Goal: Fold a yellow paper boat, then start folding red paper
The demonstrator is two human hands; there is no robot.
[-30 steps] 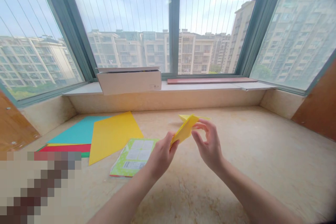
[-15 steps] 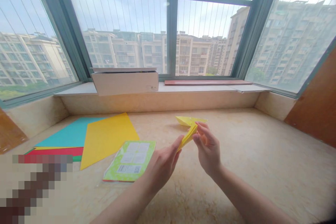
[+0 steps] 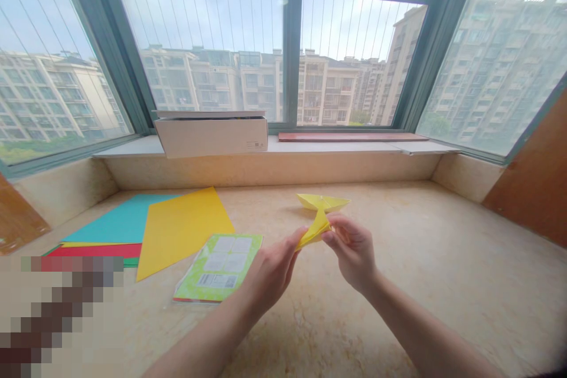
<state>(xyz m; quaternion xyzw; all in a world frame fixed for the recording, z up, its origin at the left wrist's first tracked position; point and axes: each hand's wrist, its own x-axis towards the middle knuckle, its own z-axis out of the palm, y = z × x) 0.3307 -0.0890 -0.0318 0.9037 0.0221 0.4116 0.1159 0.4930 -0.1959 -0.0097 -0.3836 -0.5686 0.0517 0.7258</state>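
Note:
A small piece of folded yellow paper (image 3: 315, 231) is held up between both hands above the stone ledge. My left hand (image 3: 275, 266) pinches its lower left end between thumb and fingers. At the right end, my right hand (image 3: 352, 251) grips the paper's edge with thumb and fingertips. Just behind it on the ledge lies a pale yellow folded paper boat shape (image 3: 322, 202) with pointed ends. Part of the held paper is hidden by my fingers.
Left of my hands lie a green plastic-wrapped paper pack (image 3: 220, 269), a yellow sheet (image 3: 183, 227) and a blue sheet (image 3: 115, 218), with red paper (image 3: 95, 252) below. A white box (image 3: 212, 136) and a reddish-brown flat strip (image 3: 349, 137) rest on the windowsill.
The held yellow paper has turned to a flatter angle and come down slightly. My right hand has shifted a little lower along its edge. Both hands keep their grip.

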